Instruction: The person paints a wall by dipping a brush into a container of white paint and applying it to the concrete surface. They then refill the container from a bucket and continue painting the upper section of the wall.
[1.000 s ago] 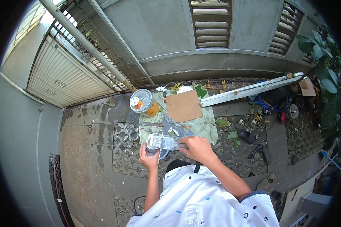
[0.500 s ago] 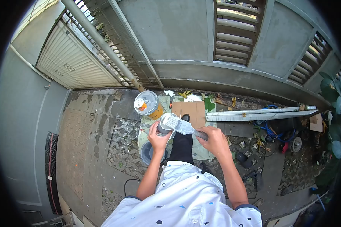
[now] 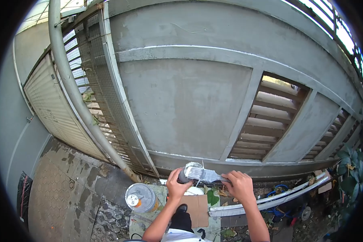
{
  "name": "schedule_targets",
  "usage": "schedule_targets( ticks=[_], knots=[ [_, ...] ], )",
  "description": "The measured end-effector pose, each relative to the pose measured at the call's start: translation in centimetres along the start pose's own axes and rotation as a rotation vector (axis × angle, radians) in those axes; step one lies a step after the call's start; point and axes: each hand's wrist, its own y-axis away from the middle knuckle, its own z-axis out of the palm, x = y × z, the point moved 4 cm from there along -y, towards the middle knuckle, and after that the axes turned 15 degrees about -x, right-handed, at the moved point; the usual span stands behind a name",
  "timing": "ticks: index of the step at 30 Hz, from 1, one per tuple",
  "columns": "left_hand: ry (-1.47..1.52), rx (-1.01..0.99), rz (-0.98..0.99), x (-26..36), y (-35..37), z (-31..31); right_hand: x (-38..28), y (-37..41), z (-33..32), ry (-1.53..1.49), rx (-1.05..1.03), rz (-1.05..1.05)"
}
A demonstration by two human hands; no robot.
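The work area is bounded at the front by a grey wall point(image 3: 181, 113), divided by raised bands into panels. A darker, uneven patch is noted on the central panel, and bright white edges are seen along parts of the bands. The wall is pierced at the right by a louvred opening point(image 3: 266, 121) with dark slats. At the left, a ribbed gate point(image 3: 58, 113) and a slanting pipe point(image 3: 74, 94) are recorded.

A brush point(image 3: 210, 176) is held in front of the wall's foot as seen from above. Its handle is gripped by the right hand point(image 3: 240, 184), with fingers and thumb closed on the end. A grey cup point(image 3: 182, 177) is clasped by the left hand point(image 3: 177, 187), its fingers curled about the side. The whitened bristles are positioned at the cup's mouth; whether the rim is touched cannot be determined.

The ground is covered by paving point(image 3: 52, 189), stained dark in places. A lidded bucket point(image 3: 149, 201) is placed on a pale cloth point(image 3: 214, 228), with a small white-and-orange container point(image 3: 133, 200) set on its lid. A cardboard sheet point(image 3: 197, 211) is laid on the cloth, beside a green leaf point(image 3: 212, 197). Long white boards point(image 3: 242, 209) are laid to the right, and foliage point(image 3: 351, 165) is observed at the far right.
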Motion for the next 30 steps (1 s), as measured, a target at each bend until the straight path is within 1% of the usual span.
schedule_targets(
  ticks=[4,6,8,10,11,12,14,16,18,19,20,22,26,28,30],
  knots=[
    [0.015,-0.008,0.005,-2.2,-7.5,-1.7,0.1,-7.5,-1.0,0.043,0.032,-0.035],
    [-0.015,0.004,0.04,-2.0,-10.2,-2.6,-0.4,-10.0,-2.3,0.193,0.059,-0.047],
    [-0.022,0.01,0.079,-1.6,-12.9,-2.9,-0.5,-12.3,-4.0,0.242,0.109,-0.05],
    [-0.006,0.031,0.121,-0.7,-15.6,-3.1,-0.3,-14.2,-6.0,0.301,0.199,-0.093],
    [0.04,0.026,0.108,-0.3,-16.9,-3.1,-0.2,-15.0,-7.3,0.351,0.255,-0.116],
    [0.043,0.009,0.124,0.5,-18.3,-3.2,0.1,-15.9,-8.5,0.353,0.264,-0.095],
    [0.131,-0.001,0.114,2.6,-20.8,-3.6,0.4,-17.1,-11.1,0.411,0.327,-0.135],
    [0.133,0.019,0.178,5.6,-23.5,-4.3,0.6,-18.3,-14.6,0.45,0.381,-0.177],
    [0.069,0.061,0.326,8.0,-26.6,-5.2,0.3,-19.5,-18.9,0.517,0.449,-0.203],
    [0.075,0.045,0.332,9.8,-28.3,-5.9,0.3,-20.4,-21.2,0.538,0.489,-0.229],
    [0.078,0.027,0.336,11.7,-29.7,-6.9,0.2,-21.2,-23.3,0.555,0.527,-0.256],
    [0.078,-0.017,0.306,14.4,-33.0,-8.3,-0.3,-22.7,-27.9,0.582,0.522,-0.227],
    [0.104,-0.038,0.323,18.8,-38.3,-10.4,-0.6,-25.7,-34.8,0.49,0.547,-0.103],
    [0.101,-0.042,0.315,19.5,-40.2,-11.1,-0.4,-27.4,-37.7,0.409,0.53,0.002],
    [0.246,-0.139,0.185,19.1,-41.6,-11.4,0.1,-29.4,-40.5,0.418,0.584,-0.056]
  ],
)
